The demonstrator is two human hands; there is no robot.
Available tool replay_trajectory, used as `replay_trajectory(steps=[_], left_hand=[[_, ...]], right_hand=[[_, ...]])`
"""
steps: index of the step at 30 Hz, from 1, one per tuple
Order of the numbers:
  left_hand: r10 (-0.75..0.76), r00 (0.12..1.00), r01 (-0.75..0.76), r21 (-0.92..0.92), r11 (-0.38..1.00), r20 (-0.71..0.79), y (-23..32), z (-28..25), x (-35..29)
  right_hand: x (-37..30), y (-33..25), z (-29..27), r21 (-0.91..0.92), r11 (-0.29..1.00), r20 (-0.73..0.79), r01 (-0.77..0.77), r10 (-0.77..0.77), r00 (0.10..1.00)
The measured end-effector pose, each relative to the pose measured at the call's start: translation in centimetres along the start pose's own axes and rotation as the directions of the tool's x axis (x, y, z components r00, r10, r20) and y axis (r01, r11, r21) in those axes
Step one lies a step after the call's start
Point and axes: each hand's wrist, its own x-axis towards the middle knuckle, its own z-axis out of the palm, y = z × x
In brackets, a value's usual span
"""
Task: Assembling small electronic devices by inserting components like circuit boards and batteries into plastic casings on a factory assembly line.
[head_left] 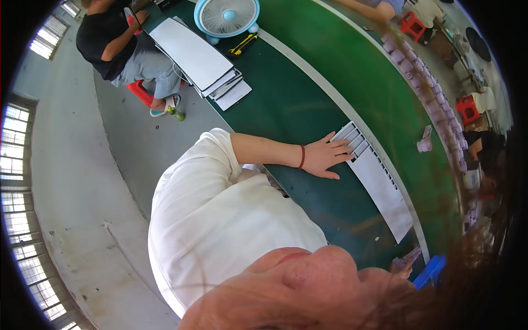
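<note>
My left hand, a dark red bead bracelet at its wrist, lies palm down with fingers spread. Its fingertips rest on the end of a long white slotted strip where grey-edged compartments show. A white sheet covers the rest of that strip, which lies along the table's pale divider. At the lower right, my right hand is mostly hidden. It seems to pinch a small pinkish, see-through piece, whose kind I cannot make out.
On the green table are a stack of white panels, a yellow-black cutter and a blue fan. A blue bin stands beside my right hand. Rows of pinkish cups line the far side. A seated person works at the upper left.
</note>
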Motion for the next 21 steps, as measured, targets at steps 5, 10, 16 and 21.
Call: replay_trajectory(steps=[5, 10, 16, 21], left_hand=[[0.058, 0.998, -0.059, -0.018, 0.998, -0.037, -0.2, -0.4, 0.1], [0.380, 0.921, -0.386, -0.348, 0.854, -0.088, 2.6, -3.6, -0.2], [0.361, 0.929, -0.344, -0.540, 0.768, -0.080, 6.7, -4.3, -1.8], [0.293, 0.950, -0.205, -0.497, 0.844, 0.107, 4.1, -5.6, -3.2]], right_hand=[[-1.2, -15.1, -3.0, 0.080, 0.997, 0.050, -0.006, 0.002, 0.999], [-0.7, -32.7, -4.9, 0.090, 0.995, 0.071, 0.040, -0.046, 0.996], [0.2, -41.1, -6.8, 0.643, 0.765, 0.199, 0.035, -0.211, 0.957], [1.1, -36.9, -4.5, 0.676, 0.686, -0.061, 0.269, -0.313, 0.948]])
